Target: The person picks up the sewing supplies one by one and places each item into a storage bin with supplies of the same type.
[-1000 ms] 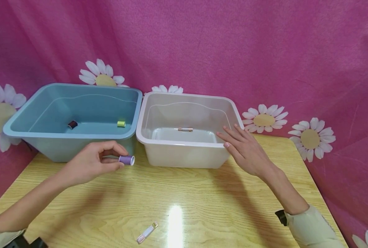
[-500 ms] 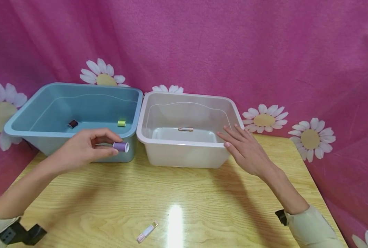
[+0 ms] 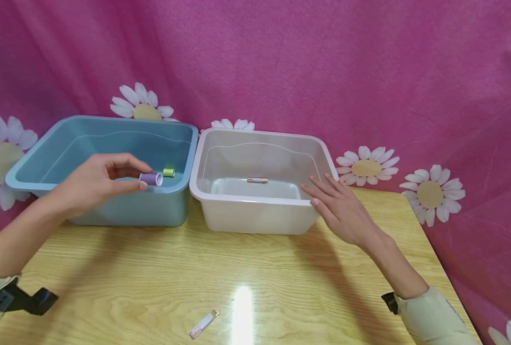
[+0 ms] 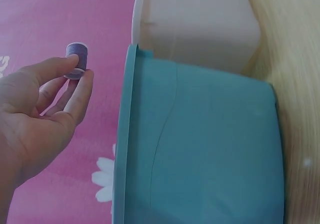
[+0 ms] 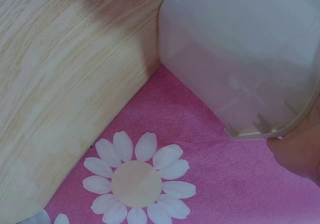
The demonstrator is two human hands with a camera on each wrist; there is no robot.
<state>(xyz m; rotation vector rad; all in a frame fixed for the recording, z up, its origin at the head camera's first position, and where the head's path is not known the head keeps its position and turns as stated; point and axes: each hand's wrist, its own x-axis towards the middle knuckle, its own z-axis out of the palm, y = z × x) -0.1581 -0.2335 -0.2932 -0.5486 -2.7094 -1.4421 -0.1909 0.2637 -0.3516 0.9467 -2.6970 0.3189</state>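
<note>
Between thumb and fingertips my left hand [image 3: 93, 182] pinches a purple thread spool [image 3: 153, 179], held above the near rim of the blue bin [image 3: 128, 211]. The left wrist view shows the same spool [image 4: 77, 59] higher than the bin's rim. A yellow-green spool [image 3: 168, 172] lies inside the blue bin, and my left hand hides part of the bin's inside. My right hand [image 3: 346, 213] rests with spread, straight fingers on the near right corner of the white bin [image 3: 255, 215]. On that bin's floor lies a small clip-like item [image 3: 257, 180].
On the wooden table [image 3: 281, 282], near its front, lies a small nail clipper-like item [image 3: 204, 323], white and pink with a gold end. A pink curtain [image 3: 281, 62] with daisies hangs right behind the two bins, which stand side by side.
My left hand has moved up and to the left with the purple spool, from before the blue bin to over its rim. A dark spool in that bin is now hidden. My right hand stays put.
</note>
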